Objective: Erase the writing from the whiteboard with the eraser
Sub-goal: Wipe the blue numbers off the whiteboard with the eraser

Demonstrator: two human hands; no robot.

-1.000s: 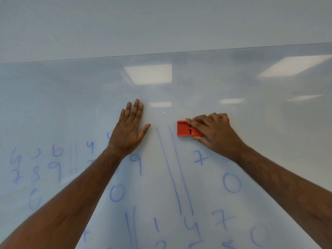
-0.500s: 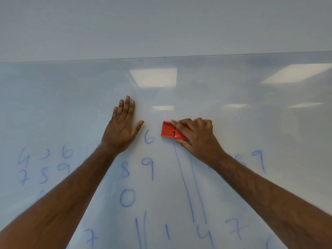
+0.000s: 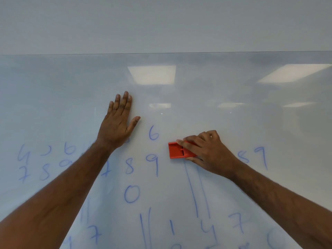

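Eraser [image 3: 177, 150] pokes out left of right hand's [image 3: 210, 153] fingers [image 3: 186, 145].

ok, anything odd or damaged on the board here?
Nothing stands out. Right hand presses the eraser flat on the board, left hand braces flat, blue digits remain below.

L hand [image 3: 117, 126] lies flat on the whiteboard [image 3: 233, 123], fingers pointing up, left of centre. R hand [image 3: 209, 153] sits to its right and lower, its grip closed over the eraser [image 3: 177, 150], which is pressed on the board and sticks out leftward from the fingers. Digit 6 [image 3: 154, 133] lies btwn the two hands; 8 and 9 below it. Two vertical lines [image 3: 197, 191] run down from under the eraser. More digits lie left of the L forearm, right of the R wrist, and along the bottom. Upper board area has no writing.
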